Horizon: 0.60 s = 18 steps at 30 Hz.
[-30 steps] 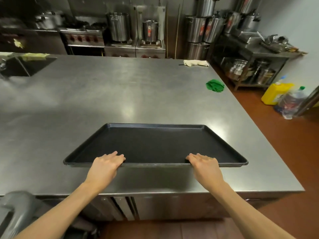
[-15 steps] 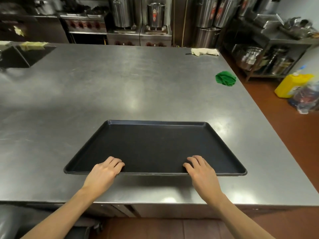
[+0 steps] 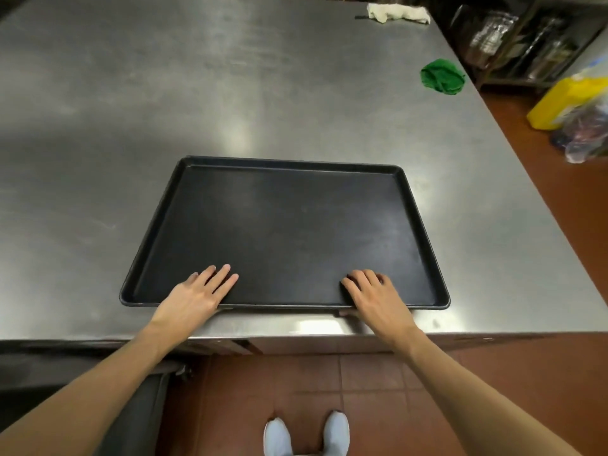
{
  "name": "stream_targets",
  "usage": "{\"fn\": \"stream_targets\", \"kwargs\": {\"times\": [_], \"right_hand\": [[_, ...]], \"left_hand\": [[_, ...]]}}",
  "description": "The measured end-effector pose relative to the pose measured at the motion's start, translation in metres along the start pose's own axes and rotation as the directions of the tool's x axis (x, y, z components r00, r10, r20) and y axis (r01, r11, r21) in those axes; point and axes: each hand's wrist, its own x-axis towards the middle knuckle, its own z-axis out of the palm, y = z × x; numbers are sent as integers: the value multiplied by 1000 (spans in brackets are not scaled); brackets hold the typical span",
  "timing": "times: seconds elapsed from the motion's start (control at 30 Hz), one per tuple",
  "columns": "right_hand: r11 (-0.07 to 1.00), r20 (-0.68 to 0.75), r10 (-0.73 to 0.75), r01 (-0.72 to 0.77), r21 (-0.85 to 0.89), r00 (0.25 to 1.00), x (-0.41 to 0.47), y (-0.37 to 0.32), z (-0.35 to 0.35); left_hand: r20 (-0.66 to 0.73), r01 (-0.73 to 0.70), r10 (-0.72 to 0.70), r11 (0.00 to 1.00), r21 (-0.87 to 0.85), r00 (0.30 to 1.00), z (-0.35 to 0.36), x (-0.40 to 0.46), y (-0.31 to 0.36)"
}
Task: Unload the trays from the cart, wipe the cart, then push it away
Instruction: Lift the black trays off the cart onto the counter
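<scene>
Setting the tray down on the counter

My left hand (image 3: pixel 194 296) and right hand (image 3: pixel 375 296) lie spread, fingers flat over the black tray's (image 3: pixel 283 232) near rim; it sits flat on the steel counter (image 3: pixel 131 110), so I should lift off evenly without dragging it.

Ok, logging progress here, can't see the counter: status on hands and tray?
Left hand and right hand open, fingers over near rim of black tray. Tray flat on steel counter. Green cloth far right, clear of tray.
</scene>
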Motion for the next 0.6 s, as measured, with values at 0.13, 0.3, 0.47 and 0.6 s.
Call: {"fn": "stream_targets", "kwargs": {"times": [0.13,0.3,0.47,0.6], "right_hand": [[999,65,-21,20,26,998,1,9,12],[998,49,-36,33,59,998,1,9,21],[992,32,-10,6,126,999,-3,7,27],[981,73,1,-15,194,997,-2,8,21]], "left_hand": [[131,-12,15,1000,-23,991,15,2,8],[39,-56,58,998,-38,998,27,2,13],[33,-14,17,996,-91,999,27,3,18],[-25,30,-33,993,-110,999,28,5,19]]}}
